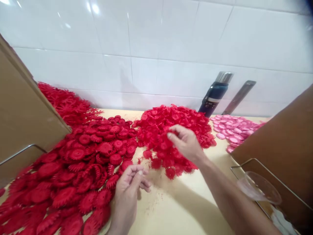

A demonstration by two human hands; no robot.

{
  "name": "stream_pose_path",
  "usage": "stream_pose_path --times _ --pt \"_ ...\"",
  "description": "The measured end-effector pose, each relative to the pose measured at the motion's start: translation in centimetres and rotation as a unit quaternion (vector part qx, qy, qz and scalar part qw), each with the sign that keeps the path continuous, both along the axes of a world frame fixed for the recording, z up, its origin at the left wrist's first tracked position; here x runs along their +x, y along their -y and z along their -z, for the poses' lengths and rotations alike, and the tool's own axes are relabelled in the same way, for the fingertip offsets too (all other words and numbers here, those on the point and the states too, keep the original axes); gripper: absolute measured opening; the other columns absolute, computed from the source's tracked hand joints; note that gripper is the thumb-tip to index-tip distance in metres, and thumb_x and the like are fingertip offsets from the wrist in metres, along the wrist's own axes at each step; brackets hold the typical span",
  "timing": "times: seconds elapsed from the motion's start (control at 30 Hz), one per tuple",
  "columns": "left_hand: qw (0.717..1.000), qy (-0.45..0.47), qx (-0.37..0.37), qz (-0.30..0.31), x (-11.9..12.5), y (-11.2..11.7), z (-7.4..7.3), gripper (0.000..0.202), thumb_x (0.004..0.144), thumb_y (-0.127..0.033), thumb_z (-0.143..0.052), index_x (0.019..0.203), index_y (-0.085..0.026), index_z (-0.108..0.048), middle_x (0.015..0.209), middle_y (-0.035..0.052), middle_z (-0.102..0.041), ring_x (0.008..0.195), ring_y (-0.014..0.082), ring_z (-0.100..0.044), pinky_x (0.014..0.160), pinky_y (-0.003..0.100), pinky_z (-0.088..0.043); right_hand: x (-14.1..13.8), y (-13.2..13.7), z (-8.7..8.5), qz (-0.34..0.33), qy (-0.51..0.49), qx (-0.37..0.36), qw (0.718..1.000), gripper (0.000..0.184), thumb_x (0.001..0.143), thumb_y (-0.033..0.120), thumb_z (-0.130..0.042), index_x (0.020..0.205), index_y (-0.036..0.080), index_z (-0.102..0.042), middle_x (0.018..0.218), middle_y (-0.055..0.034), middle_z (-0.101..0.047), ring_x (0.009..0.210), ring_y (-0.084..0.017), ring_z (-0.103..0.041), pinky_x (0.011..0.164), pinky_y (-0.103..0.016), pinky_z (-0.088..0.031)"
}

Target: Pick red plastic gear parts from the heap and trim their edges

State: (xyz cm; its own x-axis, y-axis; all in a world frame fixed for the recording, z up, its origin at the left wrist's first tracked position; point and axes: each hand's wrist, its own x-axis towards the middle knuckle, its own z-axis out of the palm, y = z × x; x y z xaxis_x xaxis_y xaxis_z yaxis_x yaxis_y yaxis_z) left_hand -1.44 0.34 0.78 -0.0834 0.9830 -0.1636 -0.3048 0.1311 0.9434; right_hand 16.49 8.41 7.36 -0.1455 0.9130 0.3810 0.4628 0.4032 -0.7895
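My right hand (187, 143) is over the near side of a heap of thin red toothed discs (181, 117). Its thumb and index finger are pinched on a red piece, probably one of these discs, mostly hidden by the fingers. My left hand (130, 186) hovers low over the table, fingers half curled and apart, with nothing visible in it. Beside it, on the left, spreads a large pile of thicker red discs with notched edges (78, 155). A few loose red discs (170, 172) lie between the hands.
Red star-shaped cut pieces (66, 104) are heaped at the back left. Cardboard boxes stand at left (26, 98) and right (276, 140). A dark bottle (215, 94) stands near the tiled wall (156, 75), beside pink discs (234, 129). A clear plastic cup (261, 187) is at right.
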Motion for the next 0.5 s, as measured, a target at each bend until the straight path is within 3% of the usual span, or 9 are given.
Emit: stream_pose_path --times 0.07,0.17,0.23,0.3,0.37,0.43,0.5 --pt "1.000 -0.002 0.003 0.001 0.1 0.1 -0.1 0.017 0.074 -0.031 -0.059 0.078 -0.015 -0.053 0.073 0.0008 -0.060 0.050 0.0095 -0.055 0.045 0.022 -0.044 2.4 -2.1 -1.0 0.092 0.102 0.056 0.989 0.023 0.084 0.028 -0.047 0.098 0.016 -0.061 0.085 -0.0062 -0.064 0.070 -0.016 -0.058 0.062 -0.029 -0.047" --pt "1.000 0.003 0.013 -0.018 0.4 0.2 -0.3 0.016 0.073 -0.030 -0.058 0.075 -0.015 -0.053 0.073 0.0005 -0.058 0.048 0.0089 -0.053 0.043 0.021 -0.043 4.8 -4.0 -1.3 0.216 0.303 0.099 0.923 0.042 0.077 0.033 -0.057 0.115 0.015 -0.057 0.106 -0.0151 -0.062 0.094 -0.030 -0.057 0.082 -0.046 -0.043" --pt "1.000 0.000 0.019 -0.013 0.6 0.3 -0.3 0.015 0.075 -0.030 -0.055 0.073 -0.015 -0.053 0.071 0.0003 -0.057 0.047 0.0083 -0.051 0.042 0.020 -0.041 4.9 -3.9 -0.8 0.248 0.345 0.132 0.895 0.043 0.080 0.036 -0.054 0.116 0.014 -0.057 0.110 -0.0177 -0.060 0.099 -0.033 -0.055 0.084 -0.049 -0.040" --pt "1.000 -0.015 0.016 0.020 0.8 0.5 -0.2 0.014 0.076 -0.029 -0.053 0.071 -0.015 -0.053 0.069 0.0007 -0.057 0.047 0.0082 -0.051 0.043 0.020 -0.042 3.5 -2.8 -0.2 0.199 0.319 0.177 0.909 0.034 0.084 0.033 -0.048 0.109 0.014 -0.061 0.104 -0.0172 -0.062 0.098 -0.030 -0.056 0.086 -0.043 -0.041" --pt "0.997 -0.030 0.016 0.076 0.8 0.7 -0.3 0.014 0.075 -0.028 -0.052 0.068 -0.015 -0.054 0.065 0.0007 -0.056 0.047 0.0081 -0.049 0.044 0.019 -0.040 1.2 -1.3 0.5 0.077 0.269 0.188 0.941 0.025 0.086 0.028 -0.046 0.097 0.016 -0.065 0.093 -0.0128 -0.065 0.088 -0.024 -0.059 0.080 -0.035 -0.045" --pt "0.987 -0.053 0.030 0.146 0.7 1.1 -0.7 0.017 0.076 -0.028 -0.050 0.065 -0.015 -0.054 0.060 0.0004 -0.054 0.047 0.0084 -0.047 0.045 0.019 -0.038 -1.7 0.0 1.2 -0.063 0.244 0.150 0.956 0.020 0.085 0.024 -0.047 0.087 0.018 -0.066 0.083 -0.0074 -0.065 0.075 -0.018 -0.060 0.068 -0.028 -0.046" --pt "0.973 -0.093 0.064 0.200 0.5 1.6 -1.3 0.021 0.078 -0.026 -0.047 0.060 -0.016 -0.052 0.056 0.0000 -0.051 0.049 0.0092 -0.046 0.046 0.020 -0.036 -4.4 0.7 2.0 -0.158 0.243 0.094 0.953 0.019 0.084 0.022 -0.049 0.080 0.018 -0.066 0.075 -0.0041 -0.064 0.066 -0.014 -0.058 0.060 -0.024 -0.044"
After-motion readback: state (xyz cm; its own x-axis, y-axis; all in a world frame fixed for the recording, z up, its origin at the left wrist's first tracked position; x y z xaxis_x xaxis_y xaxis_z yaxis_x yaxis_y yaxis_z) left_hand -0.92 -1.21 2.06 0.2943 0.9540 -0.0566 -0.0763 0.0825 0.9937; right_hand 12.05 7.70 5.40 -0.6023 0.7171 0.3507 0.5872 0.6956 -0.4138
